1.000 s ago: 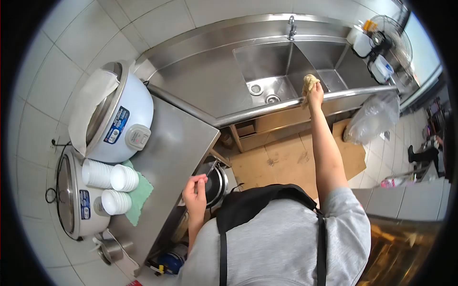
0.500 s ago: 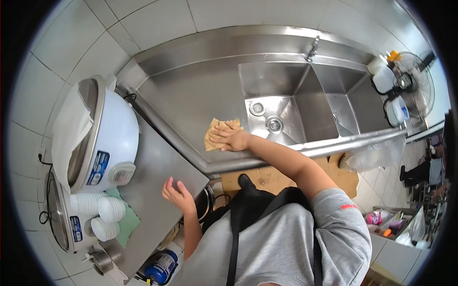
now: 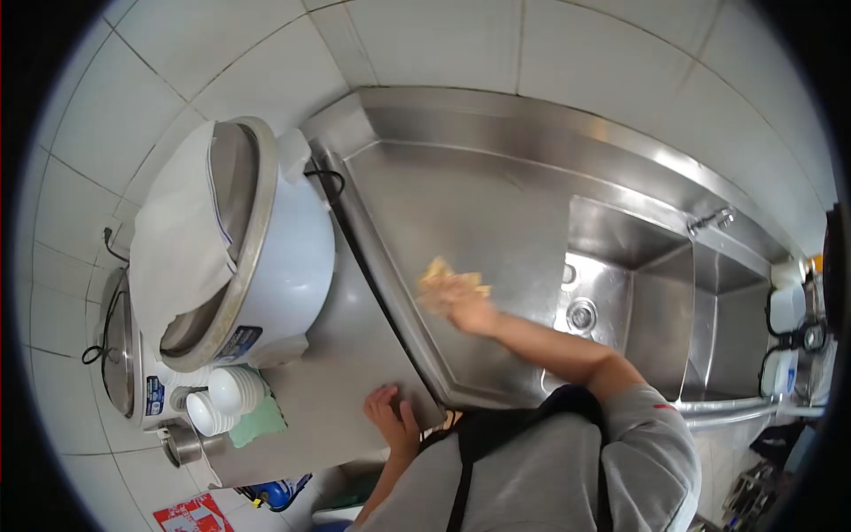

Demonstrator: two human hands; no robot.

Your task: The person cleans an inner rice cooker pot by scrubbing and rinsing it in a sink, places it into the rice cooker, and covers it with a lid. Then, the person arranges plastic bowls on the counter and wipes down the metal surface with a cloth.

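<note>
My right hand (image 3: 468, 306) is pressed on a crumpled yellow cloth (image 3: 438, 273), both smeared by motion. Under them lies the stainless steel drainboard (image 3: 496, 213) of the sink, near its left raised edge. The cloth shows past my fingertips; its underside is hidden. My left hand (image 3: 392, 418) hangs at the front corner of the grey side table (image 3: 337, 390), thumb apart from the fingers, with nothing in it. Whether it touches the tabletop I cannot tell.
Right of the drainboard are two sink basins (image 3: 620, 239) and a faucet (image 3: 712, 221). A large rice cooker (image 3: 288, 257) with a white cloth (image 3: 177, 239) on its lid stands left, beside stacked white bowls (image 3: 222, 401) on a green cloth (image 3: 260, 424). Tiled walls close the back.
The camera view has turned left. My right hand has moved the cloth left, away from the basin, toward the drainboard's left edge. My left hand stays by the table corner.
</note>
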